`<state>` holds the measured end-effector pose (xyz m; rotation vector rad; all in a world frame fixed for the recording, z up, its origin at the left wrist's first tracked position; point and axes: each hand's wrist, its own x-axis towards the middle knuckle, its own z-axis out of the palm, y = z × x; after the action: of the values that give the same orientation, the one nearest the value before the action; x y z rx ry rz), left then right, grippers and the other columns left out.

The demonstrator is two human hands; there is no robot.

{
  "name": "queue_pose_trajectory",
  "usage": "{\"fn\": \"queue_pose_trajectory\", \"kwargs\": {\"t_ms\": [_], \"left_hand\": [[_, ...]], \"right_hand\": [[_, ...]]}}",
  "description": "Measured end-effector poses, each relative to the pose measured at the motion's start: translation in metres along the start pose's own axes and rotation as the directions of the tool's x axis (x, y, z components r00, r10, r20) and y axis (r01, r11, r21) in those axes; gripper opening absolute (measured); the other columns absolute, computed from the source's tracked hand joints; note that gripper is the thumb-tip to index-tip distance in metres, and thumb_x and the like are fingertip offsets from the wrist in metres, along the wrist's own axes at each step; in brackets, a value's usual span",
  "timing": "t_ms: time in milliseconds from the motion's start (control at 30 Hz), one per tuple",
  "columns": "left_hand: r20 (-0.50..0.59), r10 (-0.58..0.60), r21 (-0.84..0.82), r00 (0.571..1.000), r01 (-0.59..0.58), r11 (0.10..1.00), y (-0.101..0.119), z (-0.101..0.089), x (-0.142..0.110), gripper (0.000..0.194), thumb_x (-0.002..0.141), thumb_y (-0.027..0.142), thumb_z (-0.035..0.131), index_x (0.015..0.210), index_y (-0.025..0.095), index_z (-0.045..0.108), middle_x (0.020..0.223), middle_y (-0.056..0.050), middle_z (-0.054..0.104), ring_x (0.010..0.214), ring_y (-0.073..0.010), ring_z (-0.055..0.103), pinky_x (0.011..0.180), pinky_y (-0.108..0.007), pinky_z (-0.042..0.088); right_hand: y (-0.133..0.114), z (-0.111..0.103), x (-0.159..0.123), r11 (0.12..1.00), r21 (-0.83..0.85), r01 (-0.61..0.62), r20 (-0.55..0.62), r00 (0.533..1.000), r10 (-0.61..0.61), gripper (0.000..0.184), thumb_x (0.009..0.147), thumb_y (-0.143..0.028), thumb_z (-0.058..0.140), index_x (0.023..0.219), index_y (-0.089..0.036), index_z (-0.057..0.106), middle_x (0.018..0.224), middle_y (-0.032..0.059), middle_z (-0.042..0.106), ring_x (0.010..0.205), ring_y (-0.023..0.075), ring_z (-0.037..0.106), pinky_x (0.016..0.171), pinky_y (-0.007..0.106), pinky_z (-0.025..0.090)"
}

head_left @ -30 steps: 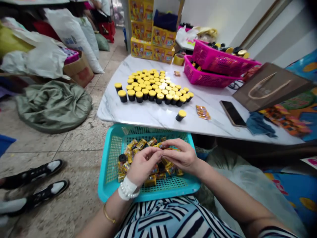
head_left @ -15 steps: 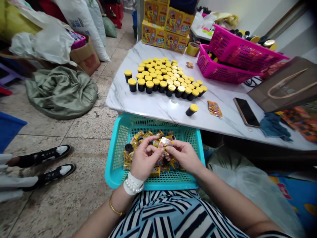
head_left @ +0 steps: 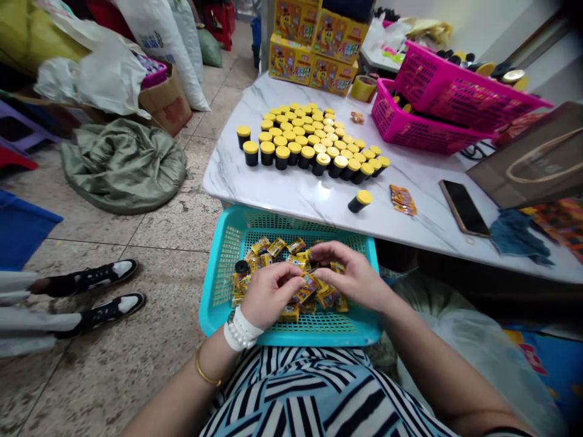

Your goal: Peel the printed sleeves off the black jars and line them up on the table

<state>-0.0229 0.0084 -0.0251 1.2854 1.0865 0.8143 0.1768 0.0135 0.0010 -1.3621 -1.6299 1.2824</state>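
Note:
A turquoise basket point(head_left: 210, 285) in front of me holds several small yellow printed packets point(head_left: 276, 246) and a black cup-like piece point(head_left: 241, 267). My left hand point(head_left: 272, 292) is pinched on a colourful printed packet point(head_left: 305, 289) over the basket. My right hand point(head_left: 353, 276) hangs just right of it, thumb and fingers apart, its fingertips low over the packets. What lies under those fingertips is partly hidden. Behind the basket, many black cups with yellow lids point(head_left: 282, 156) stand grouped on the marble-patterned table point(head_left: 291, 193). One lidded cup point(head_left: 360, 201) leans apart from the group.
Orange printed cards point(head_left: 403, 200), a phone point(head_left: 464, 207) and a blue cloth point(head_left: 522, 237) lie on the table's right. Pink baskets point(head_left: 423, 127) and yellow cartons point(head_left: 334, 76) stand behind. A person's shoes point(head_left: 101, 312) and a green sack point(head_left: 122, 167) are on the floor at left.
My right hand has let go of the packet and moved right, its fingers opening over the basket. My left hand keeps the packet, slightly lower. The whole view has shifted a little.

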Motion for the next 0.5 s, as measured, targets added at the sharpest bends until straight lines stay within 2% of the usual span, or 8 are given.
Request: {"fn": "queue_pose_trajectory", "kwargs": {"t_ms": [67,133,167,233,267,333,400,500], "left_hand": [[0.089,-0.008,-0.027,0.996,0.01,1.0,0.005,-0.002,0.003,0.021,0.078,0.029,0.072,0.093,0.018,0.064,0.064,0.002,0.063,0.055,-0.0114,0.052,0.054,-0.023,0.039],[0.137,-0.034,-0.168,0.99,0.057,0.984,0.007,-0.003,0.008,0.03,0.076,0.032,0.075,0.096,0.018,0.057,0.061,0.005,0.061,0.052,-0.01,0.05,0.052,-0.022,0.038],[0.12,-0.047,-0.244,0.992,0.075,0.967,0.008,-0.002,0.009,0.032,0.076,0.034,0.075,0.095,0.018,0.055,0.062,0.005,0.061,0.053,-0.0099,0.052,0.053,-0.021,0.039],[0.027,-0.082,-0.364,0.996,0.086,0.927,0.005,0.001,0.01,0.037,0.074,0.037,0.077,0.095,0.018,0.054,0.068,0.003,0.064,0.058,-0.0101,0.056,0.057,-0.022,0.042],[-0.019,-0.102,-0.406,0.995,0.086,0.91,0.003,0.004,0.009,0.04,0.073,0.037,0.079,0.097,0.018,0.055,0.072,0.002,0.065,0.061,-0.0105,0.058,0.059,-0.022,0.044],[-0.061,-0.139,-0.447,0.988,0.098,0.889,-0.003,0.01,0.004,0.043,0.069,0.036,0.082,0.1,0.017,0.059,0.078,0.0,0.066,0.066,-0.0112,0.059,0.062,-0.023,0.046],[-0.062,-0.152,-0.428,0.986,0.111,0.897,-0.008,0.015,-0.001,0.034,0.071,0.036,0.081,0.093,0.016,0.064,0.077,0.0,0.065,0.067,-0.0114,0.058,0.064,-0.023,0.046],[-0.026,-0.116,-0.334,0.993,0.101,0.937,-0.011,0.012,-0.004,0.024,0.077,0.037,0.073,0.078,0.015,0.066,0.072,0.0,0.062,0.066,-0.0119,0.055,0.064,-0.024,0.045]], "right_hand": [[-0.008,-0.009,0.004,0.996,-0.058,0.065,0.11,0.992,-0.058,0.043,0.078,-0.025,0.075,0.12,-0.025,0.065,0.098,0.002,0.071,0.088,0.0174,0.065,0.082,0.033,0.053],[-0.012,-0.008,0.006,0.993,-0.081,0.084,0.19,0.98,-0.067,0.034,0.081,-0.023,0.071,0.115,-0.025,0.067,0.084,-0.0008,0.07,0.075,0.0148,0.064,0.072,0.03,0.052],[-0.012,-0.005,0.006,0.993,-0.087,0.08,0.171,0.983,-0.065,0.024,0.082,-0.023,0.069,0.107,-0.024,0.07,0.078,-0.0015,0.069,0.07,0.014,0.062,0.068,0.029,0.05],[-0.008,0.005,0.005,0.998,-0.045,0.046,0.015,0.999,-0.045,0.007,0.082,-0.024,0.068,0.088,-0.022,0.071,0.074,-0.0012,0.067,0.066,0.0137,0.059,0.063,0.028,0.048],[-0.004,0.011,0.004,1.0,0.017,0.019,-0.084,0.996,-0.018,0.004,0.08,-0.026,0.07,0.081,-0.022,0.068,0.073,-0.0011,0.067,0.065,0.0137,0.058,0.062,0.028,0.048],[0.003,0.021,0.0,0.985,0.172,-0.03,-0.221,0.973,0.068,0.014,0.077,-0.03,0.074,0.076,-0.022,0.063,0.07,-0.002,0.064,0.061,0.0129,0.056,0.058,0.027,0.047],[0.007,0.027,-0.004,0.962,0.267,-0.062,-0.25,0.959,0.131,0.019,0.075,-0.032,0.076,0.078,-0.022,0.06,0.069,-0.0027,0.061,0.06,0.0121,0.055,0.057,0.026,0.047],[0.007,0.026,-0.009,0.954,0.287,-0.091,-0.135,0.982,0.134,0.027,0.074,-0.033,0.078,0.092,-0.022,0.062,0.081,0.0001,0.064,0.072,0.0143,0.061,0.066,0.028,0.053]]}}
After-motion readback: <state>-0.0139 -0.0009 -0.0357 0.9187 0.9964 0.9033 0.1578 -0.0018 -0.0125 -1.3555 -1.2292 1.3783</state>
